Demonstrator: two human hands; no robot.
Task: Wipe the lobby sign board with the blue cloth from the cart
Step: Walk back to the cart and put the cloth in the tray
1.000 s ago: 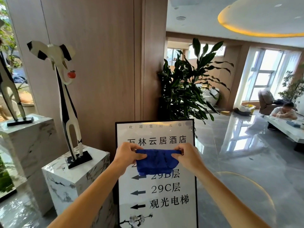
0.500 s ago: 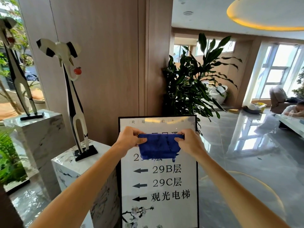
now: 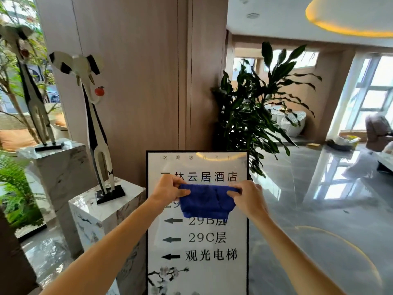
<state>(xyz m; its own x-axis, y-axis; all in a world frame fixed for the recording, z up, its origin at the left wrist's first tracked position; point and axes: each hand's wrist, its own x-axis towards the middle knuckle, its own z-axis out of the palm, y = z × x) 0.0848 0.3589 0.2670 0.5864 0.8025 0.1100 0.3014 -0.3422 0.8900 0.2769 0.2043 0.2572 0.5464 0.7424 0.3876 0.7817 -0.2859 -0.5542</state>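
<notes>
Both hands lowered the blue cloth (image 3: 205,201) off the sign board (image 3: 197,241) title. Left hand (image 3: 168,189) at 9 o'clock and right hand (image 3: 247,195) at 3 o'clock pinched it flat for wiping.

Setting: hotel lobby. Evidence: framed standing sign board (image 3: 197,235) printed with a hotel name, floor numbers and arrows; polished grey stone floor (image 3: 319,209); two tall black-and-white animal sculptures (image 3: 93,124) on marble plinths (image 3: 102,220); wood-panelled column (image 3: 138,81); large potted plant (image 3: 255,116); recessed ceiling light ring (image 3: 348,18); lounge seating (image 3: 376,130) beside tall windows.
</notes>
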